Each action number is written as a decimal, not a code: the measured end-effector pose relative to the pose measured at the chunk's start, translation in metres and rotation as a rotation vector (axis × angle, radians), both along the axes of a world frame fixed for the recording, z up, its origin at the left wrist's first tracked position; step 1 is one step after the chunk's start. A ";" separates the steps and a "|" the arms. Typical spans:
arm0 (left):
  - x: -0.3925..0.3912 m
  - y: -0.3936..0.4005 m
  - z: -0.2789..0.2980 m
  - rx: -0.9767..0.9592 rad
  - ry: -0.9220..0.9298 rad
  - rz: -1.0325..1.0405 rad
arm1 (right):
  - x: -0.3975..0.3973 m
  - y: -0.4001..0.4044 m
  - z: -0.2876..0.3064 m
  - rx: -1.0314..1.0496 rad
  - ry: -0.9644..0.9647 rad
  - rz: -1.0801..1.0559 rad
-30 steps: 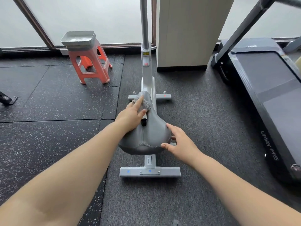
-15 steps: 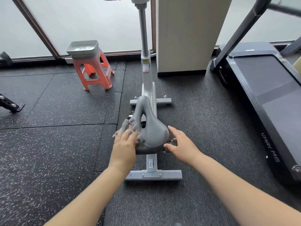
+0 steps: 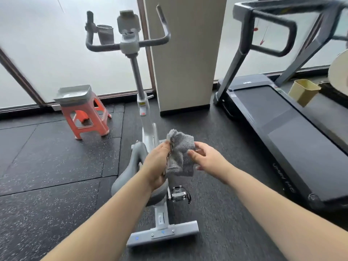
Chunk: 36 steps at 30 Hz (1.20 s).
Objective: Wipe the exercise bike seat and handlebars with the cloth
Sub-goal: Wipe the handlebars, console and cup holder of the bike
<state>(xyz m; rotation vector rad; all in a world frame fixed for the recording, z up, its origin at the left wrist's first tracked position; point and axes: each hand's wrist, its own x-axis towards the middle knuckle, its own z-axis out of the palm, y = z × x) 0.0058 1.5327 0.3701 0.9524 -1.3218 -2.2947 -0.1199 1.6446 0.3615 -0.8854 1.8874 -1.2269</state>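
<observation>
1. The grey cloth [image 3: 180, 151] is gripped in the closed fingers of the left hand [image 3: 159, 164] and is held up off the seat.
2. The right hand [image 3: 207, 159] is kept at the cloth's 3 o'clock side; its fingers are spread loosely and touch the cloth's edge.
3. The grey seat [image 3: 135, 166] is seen below the hands, partly hidden by the left forearm.
4. The handlebars [image 3: 128, 44] are seen at 12 o'clock, well apart from the hands.
5. An orange stool [image 3: 88, 117] is placed at 10 o'clock, a treadmill [image 3: 282, 119] at 2 o'clock.
</observation>
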 end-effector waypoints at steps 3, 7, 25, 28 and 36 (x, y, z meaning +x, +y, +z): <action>-0.039 0.004 0.005 0.173 0.033 -0.027 | -0.032 0.007 0.014 -0.082 -0.115 -0.078; -0.097 0.012 0.014 0.116 0.028 -0.113 | -0.096 0.018 0.026 -0.136 -0.040 -0.150; -0.291 -0.042 0.052 -0.547 -0.226 0.052 | -0.326 -0.040 0.061 -0.204 0.175 0.086; -0.310 -0.086 0.069 -0.955 -0.249 -0.083 | -0.356 -0.078 0.082 -0.200 0.357 0.248; -0.385 -0.170 0.108 -1.169 -0.332 -0.291 | -0.414 -0.169 0.112 -0.263 0.515 0.357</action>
